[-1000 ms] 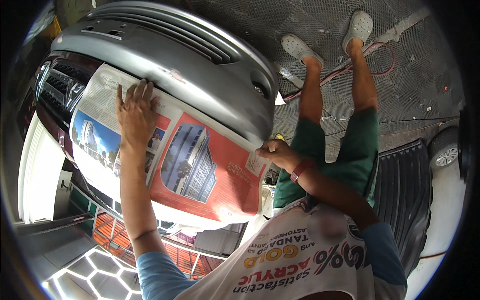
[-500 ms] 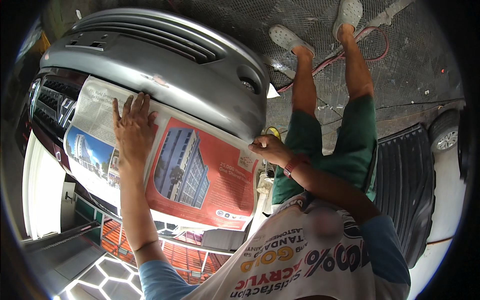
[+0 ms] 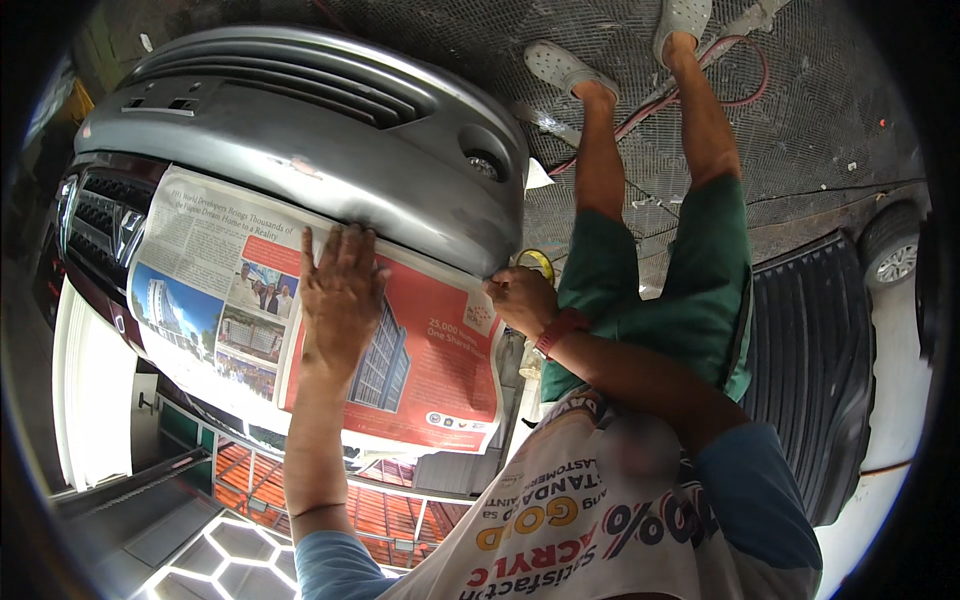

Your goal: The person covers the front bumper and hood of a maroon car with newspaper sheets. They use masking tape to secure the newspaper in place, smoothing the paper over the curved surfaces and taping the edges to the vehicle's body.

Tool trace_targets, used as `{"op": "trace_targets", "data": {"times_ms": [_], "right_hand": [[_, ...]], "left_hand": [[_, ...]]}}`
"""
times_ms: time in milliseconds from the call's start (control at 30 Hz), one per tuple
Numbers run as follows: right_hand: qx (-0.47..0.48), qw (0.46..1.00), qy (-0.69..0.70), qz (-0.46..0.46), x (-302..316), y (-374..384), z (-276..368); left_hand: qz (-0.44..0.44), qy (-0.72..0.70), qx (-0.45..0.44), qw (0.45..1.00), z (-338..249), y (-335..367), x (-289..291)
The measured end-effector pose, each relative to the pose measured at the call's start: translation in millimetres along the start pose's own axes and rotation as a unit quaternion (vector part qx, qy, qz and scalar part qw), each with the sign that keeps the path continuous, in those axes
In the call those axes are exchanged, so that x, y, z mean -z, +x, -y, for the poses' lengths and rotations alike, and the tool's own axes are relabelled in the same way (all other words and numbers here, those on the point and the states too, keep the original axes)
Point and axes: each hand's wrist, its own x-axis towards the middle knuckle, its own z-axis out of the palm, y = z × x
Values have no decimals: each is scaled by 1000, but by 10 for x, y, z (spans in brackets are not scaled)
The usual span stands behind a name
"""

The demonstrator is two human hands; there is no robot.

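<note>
A printed newspaper sheet with a red advertisement lies against the car front, its top edge running along the lower side of a grey bumper. My left hand is flat on the sheet near that top edge, fingers stretched and slightly spread. At the sheet's upper right corner, beside the bumper's end, my right hand has its fingers pinched together on the paper's edge. A red band circles my right wrist. The fingertips of that hand are partly hidden.
A yellow ring-shaped thing shows just behind my right hand. My legs in green shorts stand on a dark patterned floor, where a red hose lies. A black ribbed panel and a wheel are at right.
My left hand has slid right along the sheet, uncovering print and photos on its left part. My right hand stays at the corner, with its fingers more curled in.
</note>
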Motion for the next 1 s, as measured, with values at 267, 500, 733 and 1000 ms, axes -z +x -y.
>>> {"op": "trace_targets", "data": {"times_ms": [267,500,733,1000], "right_hand": [[-3,1000,-11,9,54,1,51],[-40,999,14,21,30,9,33],[-49,997,-10,60,-61,56,-183],[-15,993,19,114,94,126,-504]], "left_hand": [[49,-34,-20,998,-566,-119,-268],[101,-48,-38,993,-991,-207,-436],[180,-54,-52,981,-1376,-247,-537],[207,46,-93,973,-1661,-343,-718]]}}
